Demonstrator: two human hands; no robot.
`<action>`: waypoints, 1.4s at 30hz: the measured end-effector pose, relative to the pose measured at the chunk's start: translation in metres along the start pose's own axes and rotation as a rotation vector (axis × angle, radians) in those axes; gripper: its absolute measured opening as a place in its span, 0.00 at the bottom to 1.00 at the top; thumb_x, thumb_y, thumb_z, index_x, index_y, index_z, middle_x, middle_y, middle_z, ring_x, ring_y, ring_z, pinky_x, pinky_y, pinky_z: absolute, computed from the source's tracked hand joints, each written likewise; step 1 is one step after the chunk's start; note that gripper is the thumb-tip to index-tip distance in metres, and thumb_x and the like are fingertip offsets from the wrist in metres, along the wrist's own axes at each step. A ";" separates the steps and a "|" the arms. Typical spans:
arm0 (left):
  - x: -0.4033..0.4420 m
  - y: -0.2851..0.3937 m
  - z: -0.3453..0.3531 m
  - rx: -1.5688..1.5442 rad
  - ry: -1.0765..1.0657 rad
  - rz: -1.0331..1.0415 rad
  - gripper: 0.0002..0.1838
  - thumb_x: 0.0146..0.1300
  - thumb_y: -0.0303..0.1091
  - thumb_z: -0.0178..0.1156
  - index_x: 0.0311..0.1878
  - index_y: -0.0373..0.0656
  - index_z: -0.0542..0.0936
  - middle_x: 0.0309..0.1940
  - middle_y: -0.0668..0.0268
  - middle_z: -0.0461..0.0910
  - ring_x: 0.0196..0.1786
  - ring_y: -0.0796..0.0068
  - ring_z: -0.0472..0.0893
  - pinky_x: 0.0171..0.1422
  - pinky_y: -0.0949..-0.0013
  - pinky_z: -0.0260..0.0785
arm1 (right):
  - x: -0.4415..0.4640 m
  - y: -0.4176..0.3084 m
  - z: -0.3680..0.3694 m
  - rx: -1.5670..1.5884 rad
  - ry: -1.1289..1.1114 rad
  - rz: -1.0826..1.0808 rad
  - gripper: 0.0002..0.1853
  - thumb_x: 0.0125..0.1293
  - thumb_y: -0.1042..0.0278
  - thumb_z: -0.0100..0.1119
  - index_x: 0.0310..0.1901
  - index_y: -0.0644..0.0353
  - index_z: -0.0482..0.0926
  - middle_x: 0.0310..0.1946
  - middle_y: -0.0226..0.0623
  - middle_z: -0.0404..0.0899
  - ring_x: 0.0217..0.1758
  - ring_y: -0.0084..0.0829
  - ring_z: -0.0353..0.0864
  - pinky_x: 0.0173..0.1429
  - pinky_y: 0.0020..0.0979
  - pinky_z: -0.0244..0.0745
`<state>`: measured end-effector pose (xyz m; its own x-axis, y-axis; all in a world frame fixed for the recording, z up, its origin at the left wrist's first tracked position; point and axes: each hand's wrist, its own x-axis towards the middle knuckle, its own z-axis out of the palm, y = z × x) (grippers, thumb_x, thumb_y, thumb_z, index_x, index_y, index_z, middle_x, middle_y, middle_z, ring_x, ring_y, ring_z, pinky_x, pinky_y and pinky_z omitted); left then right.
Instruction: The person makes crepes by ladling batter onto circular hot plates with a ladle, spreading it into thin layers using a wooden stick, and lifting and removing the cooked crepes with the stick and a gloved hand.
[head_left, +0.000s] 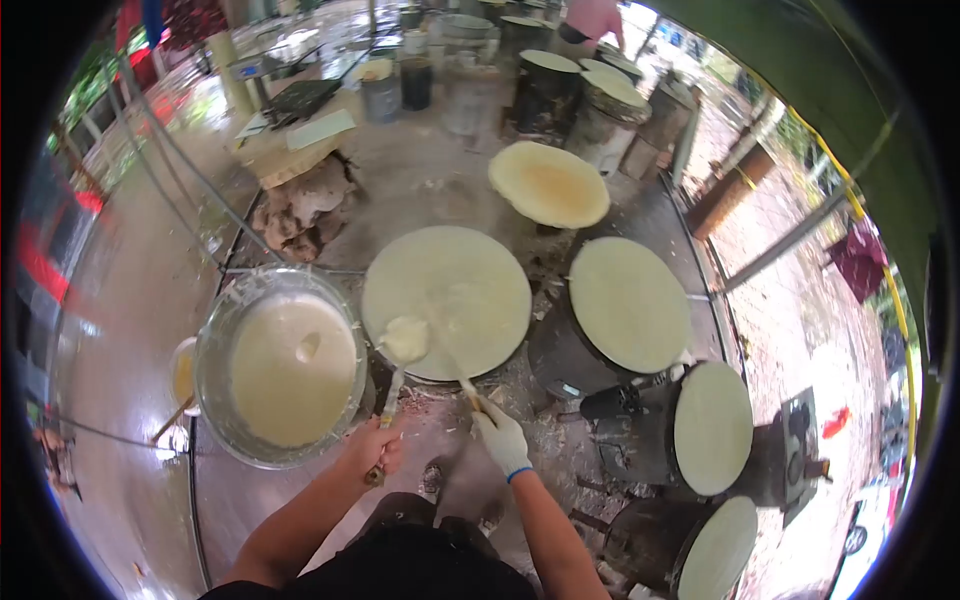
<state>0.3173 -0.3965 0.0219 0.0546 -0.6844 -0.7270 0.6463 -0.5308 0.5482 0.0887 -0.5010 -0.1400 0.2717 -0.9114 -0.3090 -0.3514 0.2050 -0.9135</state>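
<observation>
My left hand [375, 455]'s wrapped round the ladle [394, 393], gloved right hand [502, 442] gripping a stick [468, 391]; both handles point away from me toward the pale round sheet [485, 275] straight ahead; ladle head's over its near-left part, left hand nearer the tub [214, 375].

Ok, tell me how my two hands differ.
The left hand is bare, while the right hand wears a white glove with a blue cuff. The left hand grips a ladle; the right hand holds a different tool, its far end blurred. Both tools reach over one pale round surface.
</observation>
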 end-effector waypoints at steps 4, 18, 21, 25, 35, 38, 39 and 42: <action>-0.004 -0.056 -0.022 0.452 0.117 0.039 0.09 0.61 0.28 0.54 0.42 0.47 0.66 0.17 0.71 0.62 0.12 0.80 0.64 0.12 0.72 0.55 | -0.105 0.008 -0.063 0.225 0.339 0.221 0.26 0.65 0.55 0.58 0.62 0.56 0.73 0.51 0.47 0.80 0.57 0.39 0.79 0.60 0.31 0.69; -0.052 -0.261 0.192 1.050 -0.700 -0.329 0.07 0.60 0.25 0.53 0.38 0.44 0.66 0.18 0.68 0.64 0.11 0.78 0.63 0.09 0.71 0.56 | -0.648 0.199 -0.151 0.487 2.055 0.762 0.19 0.64 0.56 0.56 0.42 0.67 0.80 0.34 0.48 0.82 0.38 0.36 0.80 0.47 0.34 0.72; -0.103 -0.313 0.236 0.981 -0.839 -0.510 0.08 0.61 0.26 0.54 0.42 0.43 0.67 0.17 0.67 0.63 0.10 0.80 0.62 0.09 0.72 0.56 | -0.763 0.278 -0.135 0.593 2.438 0.697 0.19 0.66 0.60 0.53 0.48 0.70 0.79 0.38 0.46 0.83 0.39 0.35 0.80 0.49 0.33 0.72; -0.163 -0.351 0.264 0.871 -1.180 -0.590 0.10 0.63 0.24 0.52 0.46 0.40 0.67 0.18 0.67 0.63 0.08 0.80 0.60 0.08 0.74 0.54 | -0.844 0.333 -0.143 0.713 2.565 0.789 0.21 0.65 0.57 0.56 0.48 0.70 0.80 0.39 0.44 0.84 0.40 0.34 0.81 0.49 0.31 0.73; -0.203 -0.426 0.294 1.043 -0.996 -0.749 0.07 0.63 0.24 0.50 0.44 0.42 0.71 0.18 0.70 0.61 0.12 0.81 0.59 0.12 0.75 0.54 | -0.816 0.322 -0.165 0.670 2.270 1.095 0.18 0.55 0.58 0.66 0.42 0.64 0.84 0.29 0.40 0.83 0.32 0.30 0.80 0.40 0.31 0.72; -0.190 -0.436 0.292 1.083 -0.860 -0.853 0.07 0.63 0.23 0.51 0.44 0.42 0.71 0.18 0.70 0.62 0.12 0.81 0.60 0.12 0.75 0.54 | -0.819 0.328 -0.192 1.021 2.589 0.406 0.18 0.54 0.62 0.68 0.45 0.62 0.82 0.28 0.36 0.82 0.29 0.29 0.79 0.37 0.29 0.71; -0.183 -0.437 0.291 1.073 -0.811 -0.895 0.06 0.64 0.24 0.51 0.43 0.42 0.71 0.19 0.70 0.62 0.12 0.82 0.60 0.12 0.75 0.55 | -0.826 0.301 -0.208 1.206 2.562 0.193 0.20 0.57 0.66 0.66 0.47 0.71 0.79 0.37 0.36 0.82 0.37 0.30 0.78 0.46 0.31 0.73; -0.178 -0.438 0.292 1.100 -0.789 -0.921 0.05 0.64 0.24 0.52 0.42 0.42 0.71 0.19 0.70 0.63 0.12 0.82 0.60 0.12 0.76 0.55 | -0.844 0.254 -0.240 1.371 2.541 0.076 0.17 0.57 0.66 0.66 0.46 0.67 0.79 0.33 0.33 0.81 0.34 0.26 0.77 0.39 0.27 0.72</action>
<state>-0.1976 -0.1884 0.0323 -0.6225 0.1581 -0.7665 -0.6014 -0.7233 0.3393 -0.4451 0.2351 -0.0478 -0.6093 0.5781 -0.5427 0.1735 -0.5706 -0.8027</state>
